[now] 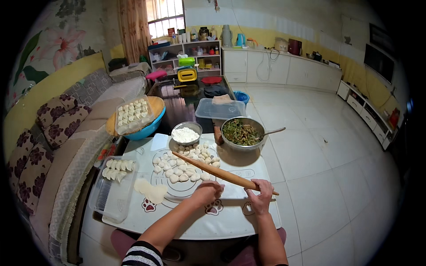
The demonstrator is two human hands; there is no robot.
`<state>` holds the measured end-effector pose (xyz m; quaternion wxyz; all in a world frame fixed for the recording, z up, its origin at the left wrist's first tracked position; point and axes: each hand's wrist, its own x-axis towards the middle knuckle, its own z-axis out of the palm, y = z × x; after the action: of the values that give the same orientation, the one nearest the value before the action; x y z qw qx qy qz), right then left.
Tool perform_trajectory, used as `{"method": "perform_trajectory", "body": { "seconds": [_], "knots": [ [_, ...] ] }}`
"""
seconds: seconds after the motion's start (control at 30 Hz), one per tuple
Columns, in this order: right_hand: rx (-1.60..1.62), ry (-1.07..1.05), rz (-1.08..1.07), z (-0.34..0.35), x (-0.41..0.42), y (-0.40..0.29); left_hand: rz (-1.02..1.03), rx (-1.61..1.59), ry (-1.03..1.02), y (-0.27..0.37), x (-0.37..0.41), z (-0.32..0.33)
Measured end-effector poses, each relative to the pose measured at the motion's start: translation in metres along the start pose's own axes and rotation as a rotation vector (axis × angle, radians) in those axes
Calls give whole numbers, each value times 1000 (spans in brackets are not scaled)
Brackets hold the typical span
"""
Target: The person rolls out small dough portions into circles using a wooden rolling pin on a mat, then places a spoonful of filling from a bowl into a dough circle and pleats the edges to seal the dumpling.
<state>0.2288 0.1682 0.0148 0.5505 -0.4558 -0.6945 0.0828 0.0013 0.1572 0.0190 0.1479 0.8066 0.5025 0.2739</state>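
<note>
My right hand (pixel 261 195) grips a tapered wooden rolling pin (pixel 219 173) near its right end, the pin raised at a slant above the mat. My left hand (pixel 210 192) is over the printed white mat (pixel 186 226), just below the pin; its palm and most fingers are hidden, so what it holds cannot be told. Many small dough pieces (pixel 183 177) lie at the middle of the mat. Flat round wrappers (pixel 153 192) overlap to the left of my left hand. Behind the dough sit a metal bowl of flour (pixel 186 133) and a larger bowl of chopped green filling (pixel 243 133) with a spoon.
A clear plastic tray (pixel 113 199) with folded dumplings stands at the mat's left edge. Another dumpling tray (pixel 133 114) rests on a round wooden board over a blue basin (pixel 146 129). A plastic lid (pixel 220 109) lies on the dark table behind. A sofa (pixel 66 159) is at left.
</note>
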Motion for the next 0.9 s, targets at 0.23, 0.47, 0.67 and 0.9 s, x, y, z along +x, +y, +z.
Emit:
{"method": "perform_trajectory", "body": {
  "seconds": [0.23,0.47,0.67,0.9],
  "knots": [
    [19,-2,-7,0,1,-10,29,-186,-113,14,-85,-1],
    [18,-34,-26,5,-3,-12,-74,137,-250,20,-126,-18],
    [-6,-26,-29,3,-3,-8,-372,-348,9,36,-121,-27],
    [18,2,-35,4,-3,-8,91,28,-176,42,-117,-25]
  ]
}}
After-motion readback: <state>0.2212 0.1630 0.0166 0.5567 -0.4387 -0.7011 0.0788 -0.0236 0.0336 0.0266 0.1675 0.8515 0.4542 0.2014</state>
